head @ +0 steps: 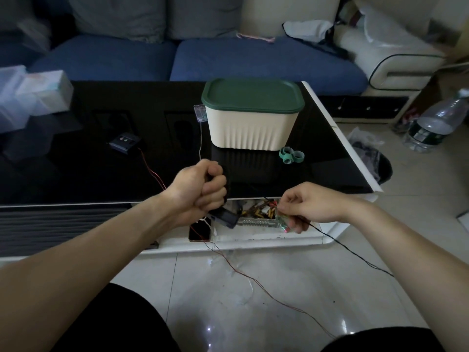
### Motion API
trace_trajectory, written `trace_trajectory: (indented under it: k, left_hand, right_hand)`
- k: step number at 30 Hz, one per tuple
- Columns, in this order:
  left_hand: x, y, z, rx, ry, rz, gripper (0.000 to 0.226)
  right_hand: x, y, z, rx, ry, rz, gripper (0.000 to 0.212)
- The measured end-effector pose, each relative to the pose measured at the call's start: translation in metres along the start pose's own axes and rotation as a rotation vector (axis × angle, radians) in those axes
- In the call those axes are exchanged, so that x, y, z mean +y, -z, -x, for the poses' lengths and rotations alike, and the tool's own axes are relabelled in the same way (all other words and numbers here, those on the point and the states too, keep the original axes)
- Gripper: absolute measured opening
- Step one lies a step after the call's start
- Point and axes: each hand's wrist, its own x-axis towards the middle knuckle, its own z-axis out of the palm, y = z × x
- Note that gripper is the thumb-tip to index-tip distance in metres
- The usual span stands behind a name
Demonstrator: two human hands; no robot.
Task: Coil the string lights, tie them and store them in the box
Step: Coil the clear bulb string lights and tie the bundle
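Gripping a half-hidden dark coil (225, 184), left hand (200, 189); right hand (304, 207) fingers pinching thin wire (355, 252).

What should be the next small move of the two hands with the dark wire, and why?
Probably the right hand should bring the dark wire it pinches over to the left hand and lay one more loop on the dark bundle gripped there. A long stretch of wire trails off to the right over the floor, so coiling looks unfinished, and the box has its green lid on.

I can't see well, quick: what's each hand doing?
Left hand: fist gripping a dark coil of lights.
Right hand: pinching the wire.
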Motion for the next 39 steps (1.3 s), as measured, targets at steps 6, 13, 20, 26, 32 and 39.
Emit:
trace_trajectory:
  k: [6, 13, 20, 26, 32, 39]
  left_hand:
    - [0.013, 0.011, 0.001, 0.171, -0.178, 0.018, 0.036]
    - [0.008, 0.013, 0.003, 0.225, -0.18, -0.002, 0.034]
    - [0.002, 0.005, 0.0, 0.226, -0.05, -0.048, 0.045]
    - [-0.014, 0.007, 0.0, 0.062, 0.118, -0.488, 0.067]
    - [-0.026, 0.012, 0.0, -0.276, 0.266, -0.753, 0.077]
    - [-0.021, 0.015, -0.001, -0.486, 0.344, -0.766, 0.062]
  right_hand:
    - [0.003, 0.004, 0.002, 0.027, -0.062, -0.051, 0.027]
    - [-0.018, -0.022, -0.003, 0.011, -0.063, 0.295, 0.029]
    - [-0.066, -0.069, 0.009, -0.132, 0.093, 0.512, 0.012]
    - [-0.087, -0.088, 0.026, -0.081, 0.385, 0.532, 0.016]
    - [-0.084, -0.066, 0.029, 0.106, 0.486, 0.352, 0.011]
    - [-0.051, -0.035, 0.01, 0.352, 0.374, 0.241, 0.025]
